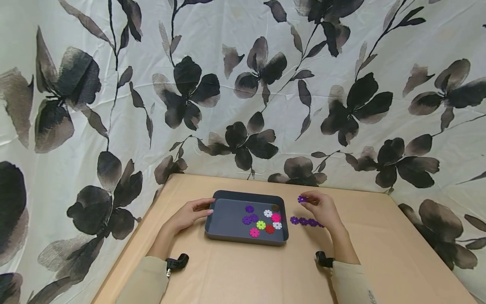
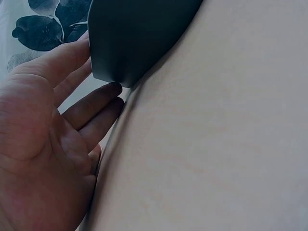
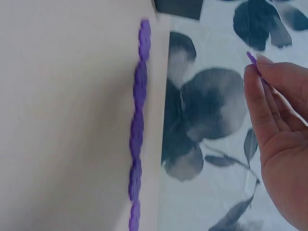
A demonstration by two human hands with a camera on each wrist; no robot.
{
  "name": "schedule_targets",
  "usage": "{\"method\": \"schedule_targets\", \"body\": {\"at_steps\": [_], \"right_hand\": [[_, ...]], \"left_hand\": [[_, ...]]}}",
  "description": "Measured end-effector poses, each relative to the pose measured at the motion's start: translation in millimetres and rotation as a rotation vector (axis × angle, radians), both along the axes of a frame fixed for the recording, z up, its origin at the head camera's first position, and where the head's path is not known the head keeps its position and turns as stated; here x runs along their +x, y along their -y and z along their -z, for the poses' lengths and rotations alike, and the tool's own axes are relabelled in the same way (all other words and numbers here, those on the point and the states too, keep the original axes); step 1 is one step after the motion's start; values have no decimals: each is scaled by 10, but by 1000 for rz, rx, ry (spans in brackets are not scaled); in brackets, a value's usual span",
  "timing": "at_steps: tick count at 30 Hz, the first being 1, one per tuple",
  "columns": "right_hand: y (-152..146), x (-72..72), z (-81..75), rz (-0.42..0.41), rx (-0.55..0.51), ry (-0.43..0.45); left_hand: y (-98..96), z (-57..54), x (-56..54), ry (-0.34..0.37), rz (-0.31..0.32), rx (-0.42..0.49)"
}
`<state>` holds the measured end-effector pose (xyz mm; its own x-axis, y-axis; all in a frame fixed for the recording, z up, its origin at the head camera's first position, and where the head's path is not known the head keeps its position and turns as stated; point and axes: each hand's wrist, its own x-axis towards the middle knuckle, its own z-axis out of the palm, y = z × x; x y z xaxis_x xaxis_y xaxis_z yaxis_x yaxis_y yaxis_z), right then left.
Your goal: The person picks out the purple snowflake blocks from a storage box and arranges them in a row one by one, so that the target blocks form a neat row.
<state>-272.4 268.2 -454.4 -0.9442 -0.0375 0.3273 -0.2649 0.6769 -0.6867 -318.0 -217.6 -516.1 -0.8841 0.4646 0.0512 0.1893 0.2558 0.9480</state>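
Note:
A small purple notched plastic disc is pinched between the thumb and fingertips of my right hand, raised above the table. Under that hand runs a row of several purple discs, which look joined edge to edge. My left hand holds the left side of a dark grey tray. In the left wrist view, fingers touch the tray's corner and its lower edge. Loose notched discs lie in the tray's right half: purple, white, yellow-green, pink, red and brown.
The tray stands on a tan-covered table. A white cloth with dark flowers hangs behind the table's far edge and along its left side. Dark bands with small devices sit on both wrists.

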Motion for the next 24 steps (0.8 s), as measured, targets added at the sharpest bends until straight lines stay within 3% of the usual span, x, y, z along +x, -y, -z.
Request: {"method": "schedule_targets", "body": {"at_steps": [7,17,24], "right_hand": [[-277,81,-15,57,-10,11],[-619,161,7,154,10,8],[-884,258,27,207,-48,72]], "left_hand": [[-25,-22,10,24,-11,13],[-27,-9,-8,3,0,14],[-26,-14,-9,24,-11,12]]}}
